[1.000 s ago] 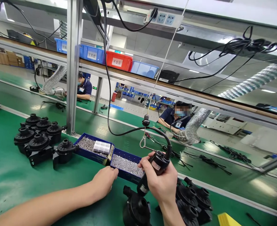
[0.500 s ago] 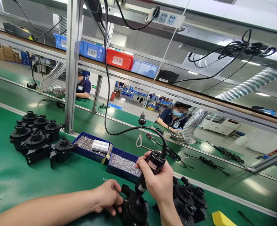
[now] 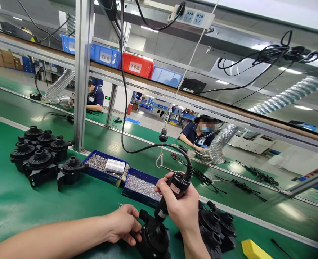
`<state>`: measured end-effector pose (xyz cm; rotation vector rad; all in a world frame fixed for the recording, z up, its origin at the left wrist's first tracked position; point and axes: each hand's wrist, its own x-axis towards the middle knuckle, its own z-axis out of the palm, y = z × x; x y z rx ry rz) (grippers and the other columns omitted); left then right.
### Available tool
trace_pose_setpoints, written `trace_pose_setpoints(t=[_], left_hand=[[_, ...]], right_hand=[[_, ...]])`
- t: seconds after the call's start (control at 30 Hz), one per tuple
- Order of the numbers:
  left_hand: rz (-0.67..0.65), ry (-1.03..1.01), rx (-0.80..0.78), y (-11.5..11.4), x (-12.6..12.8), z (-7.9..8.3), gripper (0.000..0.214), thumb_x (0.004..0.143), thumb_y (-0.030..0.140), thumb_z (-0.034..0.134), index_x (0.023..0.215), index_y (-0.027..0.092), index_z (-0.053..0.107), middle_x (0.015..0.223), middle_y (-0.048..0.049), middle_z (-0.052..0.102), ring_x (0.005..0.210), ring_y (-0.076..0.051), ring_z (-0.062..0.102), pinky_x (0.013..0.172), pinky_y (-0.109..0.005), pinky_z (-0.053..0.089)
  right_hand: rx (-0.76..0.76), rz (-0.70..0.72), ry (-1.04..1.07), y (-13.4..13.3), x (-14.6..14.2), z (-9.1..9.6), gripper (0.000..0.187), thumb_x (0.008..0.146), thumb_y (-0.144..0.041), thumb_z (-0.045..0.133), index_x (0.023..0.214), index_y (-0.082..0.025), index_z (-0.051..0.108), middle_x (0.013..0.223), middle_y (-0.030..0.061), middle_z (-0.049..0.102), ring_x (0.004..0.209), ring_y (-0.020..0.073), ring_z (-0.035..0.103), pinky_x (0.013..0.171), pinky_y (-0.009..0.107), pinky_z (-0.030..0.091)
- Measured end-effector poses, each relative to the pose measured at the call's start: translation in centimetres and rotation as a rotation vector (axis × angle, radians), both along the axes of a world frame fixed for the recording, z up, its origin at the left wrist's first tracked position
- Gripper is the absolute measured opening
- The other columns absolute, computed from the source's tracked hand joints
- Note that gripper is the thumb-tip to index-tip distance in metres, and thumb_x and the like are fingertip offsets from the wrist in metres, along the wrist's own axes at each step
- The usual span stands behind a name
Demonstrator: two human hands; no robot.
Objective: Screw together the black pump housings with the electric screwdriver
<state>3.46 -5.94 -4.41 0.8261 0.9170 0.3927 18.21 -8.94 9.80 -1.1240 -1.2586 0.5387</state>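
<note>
A corded black electric screwdriver (image 3: 175, 190) is wrapped in my right hand (image 3: 187, 207), its lower end tilted down against the top edge of a black pump housing (image 3: 155, 239). The bit's tip is hidden. My left hand (image 3: 126, 225) grips the left side of that same pump housing, thumb and fingers curled at its side port. Just beyond my hands are two blue bins: one of screws (image 3: 98, 163) with a pale block lying in it, the other of small silvery parts (image 3: 142, 187).
Several black pump housings (image 3: 40, 160) stand on the green bench at left. More pump housings (image 3: 214, 225) sit right of my right hand, near a yellow object (image 3: 256, 250). A metal post (image 3: 81, 79) rises behind the bins. Two people work across the bench.
Both hands keep their hold, and the screwdriver stays on the pump housing. The housing seems to have tilted slightly; otherwise only the camera view has shifted a little.
</note>
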Motion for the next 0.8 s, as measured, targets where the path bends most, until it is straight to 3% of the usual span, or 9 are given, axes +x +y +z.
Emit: trace_pose_setpoints(t=[0.2, 0.37, 0.5, 0.67, 0.8], left_hand=[[-0.088, -0.089, 0.089, 0.6, -1.3, 1.2, 0.063, 0.053, 0.013, 0.088, 0.100, 0.023, 0.048, 0.073, -0.0008, 0.074, 0.061, -0.018, 0.069, 0.046, -0.026, 0.061], [-0.133, -0.082, 0.137, 0.3, -1.5, 1.6, 0.082, 0.042, 0.015, 0.098, 0.105, 0.024, 0.047, 0.074, 0.0037, 0.074, 0.057, -0.014, 0.063, 0.050, -0.030, 0.063], [-0.091, -0.034, 0.178, -0.6, -1.1, 2.3, 0.084, 0.044, 0.019, 0.100, 0.106, 0.025, 0.045, 0.072, 0.0089, 0.069, 0.055, -0.011, 0.060, 0.049, -0.028, 0.060], [-0.057, 0.004, 0.285, -1.8, -0.6, 3.1, 0.074, 0.055, 0.021, 0.095, 0.107, 0.025, 0.043, 0.068, 0.0132, 0.063, 0.053, -0.010, 0.054, 0.044, -0.023, 0.051], [-0.023, 0.047, 0.268, -2.2, -0.1, 3.0, 0.071, 0.056, 0.020, 0.093, 0.103, 0.026, 0.041, 0.067, 0.0146, 0.058, 0.053, -0.009, 0.050, 0.043, -0.023, 0.048]], right_hand=[[-0.008, 0.019, -0.101, 0.2, 1.4, 0.8, 0.032, 0.091, -0.049, 0.085, 0.094, -0.021, 0.070, 0.083, 0.0067, 0.076, 0.078, 0.0274, 0.075, 0.070, 0.037, 0.060], [0.008, 0.252, -0.069, 0.3, 2.5, 1.3, 0.028, 0.094, -0.047, 0.084, 0.093, -0.022, 0.072, 0.091, 0.0084, 0.077, 0.085, 0.0275, 0.075, 0.068, 0.035, 0.061], [-0.027, 0.441, 0.050, 0.5, 2.8, 1.1, 0.028, 0.094, -0.043, 0.086, 0.098, -0.024, 0.065, 0.091, 0.0047, 0.077, 0.084, 0.0245, 0.076, 0.070, 0.033, 0.063], [-0.041, 0.465, 0.073, 0.4, 2.5, 1.1, 0.028, 0.094, -0.041, 0.086, 0.099, -0.024, 0.065, 0.091, 0.0045, 0.078, 0.083, 0.0233, 0.075, 0.071, 0.032, 0.062], [-0.035, 0.380, 0.104, -0.2, 1.6, 1.5, 0.027, 0.091, -0.039, 0.087, 0.098, -0.023, 0.066, 0.089, 0.0052, 0.078, 0.083, 0.0245, 0.076, 0.071, 0.034, 0.062]])
